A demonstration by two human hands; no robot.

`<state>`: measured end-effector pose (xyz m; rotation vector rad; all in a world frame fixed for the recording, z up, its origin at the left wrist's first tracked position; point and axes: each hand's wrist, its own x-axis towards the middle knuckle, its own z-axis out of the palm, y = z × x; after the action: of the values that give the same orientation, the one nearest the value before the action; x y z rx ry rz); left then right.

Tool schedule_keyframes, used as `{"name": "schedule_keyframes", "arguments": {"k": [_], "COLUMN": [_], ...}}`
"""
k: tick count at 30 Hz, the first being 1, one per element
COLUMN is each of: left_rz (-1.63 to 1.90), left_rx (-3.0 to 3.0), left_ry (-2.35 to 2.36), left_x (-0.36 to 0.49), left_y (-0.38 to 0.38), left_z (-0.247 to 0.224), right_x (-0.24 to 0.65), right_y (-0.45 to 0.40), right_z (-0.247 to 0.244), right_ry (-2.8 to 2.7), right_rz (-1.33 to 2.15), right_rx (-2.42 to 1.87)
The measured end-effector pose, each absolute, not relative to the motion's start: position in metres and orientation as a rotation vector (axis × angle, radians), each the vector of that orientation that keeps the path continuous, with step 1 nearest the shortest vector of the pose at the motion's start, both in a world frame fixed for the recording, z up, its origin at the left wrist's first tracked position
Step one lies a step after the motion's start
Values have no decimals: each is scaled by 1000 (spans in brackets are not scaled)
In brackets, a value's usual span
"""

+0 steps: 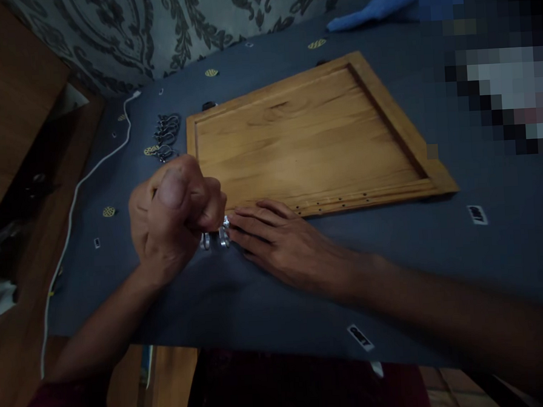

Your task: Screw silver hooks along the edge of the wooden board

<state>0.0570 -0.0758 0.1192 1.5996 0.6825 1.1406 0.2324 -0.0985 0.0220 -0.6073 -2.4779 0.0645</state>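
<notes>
A framed wooden board (286,142) lies on the dark blue cloth, with small dark holes along its near edge. My left hand (176,208) is closed in a fist above the board's near left corner; what it grips, if anything, is hidden by the fingers. Small shiny metal hooks (224,235) stick out from the near edge just below that fist. My right hand (282,242) lies with its fingers stretched out over the near edge, fingertips beside the hooks.
Several dark metal hooks (166,129) lie left of the board. A white cable (77,189) runs down the left side. A blue cloth (392,3) is at the back right, near a blurred-out area. Patterned fabric (189,19) stands behind.
</notes>
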Motion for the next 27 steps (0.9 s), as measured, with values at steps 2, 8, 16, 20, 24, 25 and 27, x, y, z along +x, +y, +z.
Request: {"name": "schedule_keyframes", "arguments": {"k": [2,8,16,20,24,25,27], "left_rz": [1172,1204,1392,1369,1346,1351,1367], "left_rx": [1589,1593,1553,1580,1547,1535,1514], "left_ry": [677,688,707,755,755,750,738], "left_x": [59,59,54,60,62,61,61], "left_y": [-77,-78,-76,-74,-75,-76,-76], "left_z": [118,126,131,126,123,123,122], "right_x": [233,233,232,232,233,233,233], "right_y": [-98,-99,-99,-99,-98,-98,-97], "right_z": [23,22,24,21,18,18,17], "right_ry": [-2470,-2465,-2456,-2451,-2474,-2473,-2463], "right_rz": [55,18,0,-21,-25,-19,-3], "right_rx": [-605,-623,-652,-661,-648,-641,-632]}}
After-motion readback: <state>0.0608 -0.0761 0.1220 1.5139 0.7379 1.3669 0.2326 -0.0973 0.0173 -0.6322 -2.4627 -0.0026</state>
